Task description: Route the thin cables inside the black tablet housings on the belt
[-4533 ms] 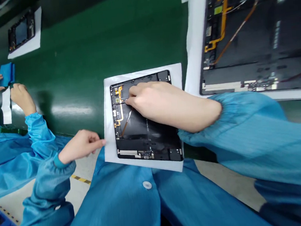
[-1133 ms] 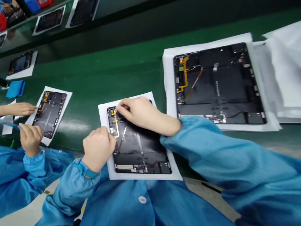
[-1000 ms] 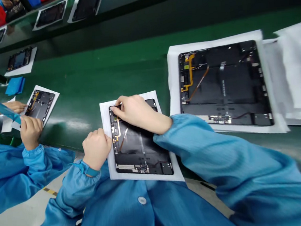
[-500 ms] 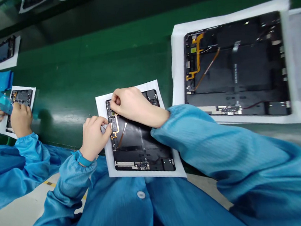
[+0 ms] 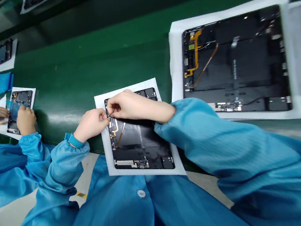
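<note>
An opened tablet, its inner parts showing, lies on a white sheet in front of me. My left hand is pinched at the tablet's left edge, near the orange flex cable. Just above it, the fingers of my right hand are also pinched, close to the left fingertips, over the upper left corner. What either hand holds is too small to make out. My right hand and wrist cover part of the tablet's top. A thin brown cable slants across the dark inside.
A larger-looking opened tablet lies on white sheets to the right. At left, a co-worker's hands work on another tablet with blue film, near a blue packet. More tablets rest beyond on the green bench.
My left hand has moved up along the tablet's edge to meet my right fingertips. The right hand has shifted slightly left and down. The co-worker's blue film is now lower over their tablet.
</note>
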The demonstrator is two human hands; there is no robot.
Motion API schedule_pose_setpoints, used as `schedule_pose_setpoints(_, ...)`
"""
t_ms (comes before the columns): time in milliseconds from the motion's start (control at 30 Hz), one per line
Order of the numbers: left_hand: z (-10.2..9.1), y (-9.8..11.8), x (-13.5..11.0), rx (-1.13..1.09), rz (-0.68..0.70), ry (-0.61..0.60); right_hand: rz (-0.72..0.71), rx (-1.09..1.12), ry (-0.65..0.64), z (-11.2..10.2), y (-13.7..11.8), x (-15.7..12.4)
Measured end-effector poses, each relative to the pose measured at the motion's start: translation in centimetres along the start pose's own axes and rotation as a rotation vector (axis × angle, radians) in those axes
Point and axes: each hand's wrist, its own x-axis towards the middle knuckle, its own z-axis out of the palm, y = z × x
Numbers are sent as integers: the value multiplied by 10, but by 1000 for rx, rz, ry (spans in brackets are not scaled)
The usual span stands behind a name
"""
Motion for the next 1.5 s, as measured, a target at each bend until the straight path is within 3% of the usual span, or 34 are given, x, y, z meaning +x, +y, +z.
schedule_pose_setpoints(300, -7, 2, 6, -30, -39, -67, 14, -163, -16, 5, -7, -1)
schedule_pose_setpoints(567, -7, 1, 8, -54, -57, -65, 9, -154, -65, 0, -6, 0)
schedule_pose_setpoints(767, -7, 0, 8, -91, -54, -72, -68, -249, -89, -1, -4, 0)
schedule_pose_setpoints(933, -7, -2, 6, -118, -50, -59, -150, -305, -116, -1, -5, 1)
schedule_pose_setpoints(1200, -6, -5, 6, -151, -48, -54, -111, -240, -154, -3, -8, 4)
schedule_pose_setpoints(1500, 0, -3, 11, -228, -129, 13, -128, -304, -103, 1, -6, 2)
